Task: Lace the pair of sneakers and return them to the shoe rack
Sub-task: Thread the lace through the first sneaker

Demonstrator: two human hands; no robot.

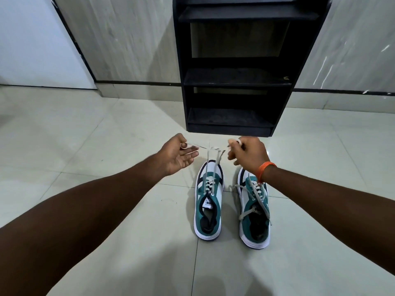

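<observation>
Two teal-and-white sneakers sit side by side on the tiled floor point(106, 129), toes toward a black shoe rack point(233, 77) whose shelves are bare. Left sneaker point(208, 201): white sole, dark trim, grey-white lace point(213, 155) threaded through the lower eyelets, both ends pulled up and out above the toe, blurred. Left hand point(177, 153), palm up, fingers point(192, 154) loosely spread, thumb and forefinger pinching one lace end. Right hand point(249, 152), fingers curled together, pinching the other end; orange band point(266, 168) on that wrist. Right sneaker point(254, 208) just beside, laced, loose ends trailing over its sides.
</observation>
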